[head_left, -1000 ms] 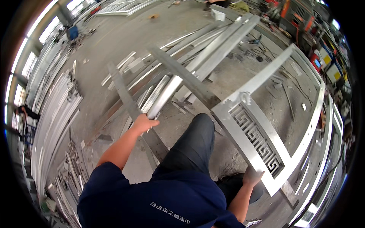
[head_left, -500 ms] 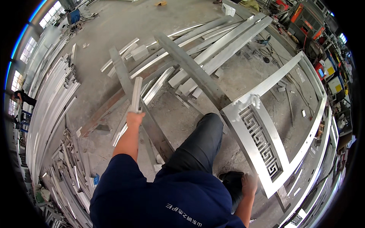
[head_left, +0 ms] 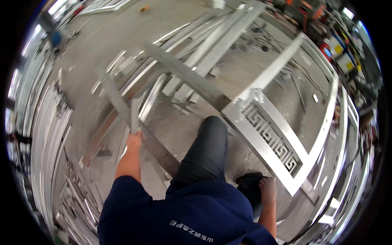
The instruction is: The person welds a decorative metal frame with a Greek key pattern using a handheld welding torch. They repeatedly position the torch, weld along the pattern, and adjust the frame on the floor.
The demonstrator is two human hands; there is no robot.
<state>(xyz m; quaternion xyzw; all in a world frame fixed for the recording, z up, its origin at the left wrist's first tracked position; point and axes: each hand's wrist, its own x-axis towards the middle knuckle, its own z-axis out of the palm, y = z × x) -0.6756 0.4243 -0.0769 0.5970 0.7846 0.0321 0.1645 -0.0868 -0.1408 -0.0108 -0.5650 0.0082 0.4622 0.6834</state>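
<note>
My left hand (head_left: pixel 134 140) is closed around the lower end of a short, pale metal tube (head_left: pixel 134 116), which points away from me over a long steel support beam (head_left: pixel 159 149). At the right, my right hand (head_left: pixel 267 188) hangs beside my dark shoe, its fingers loosely bent and seemingly holding nothing. It is apart from the near corner of a silvery metal frame (head_left: pixel 264 157). A fretwork panel (head_left: pixel 271 136) with a maze-like pattern sits within that frame. A second steel beam (head_left: pixel 192 79) runs under the frame's far-left corner.
Several long metal bars (head_left: pixel 228 38) lie beyond the beams. Stacked pale profiles (head_left: pixel 47 143) line the left side, with loose offcuts (head_left: pixel 81 204) nearer me. More frames (head_left: pixel 341 159) stand at the right. Cables (head_left: pixel 304 75) trail over the floor near an orange machine (head_left: pixel 306 10).
The view has shifted, so most of the scene sits farther left and higher. My left hand still grips the tube, which is now more upright. My right hand has come away from the frame's edge.
</note>
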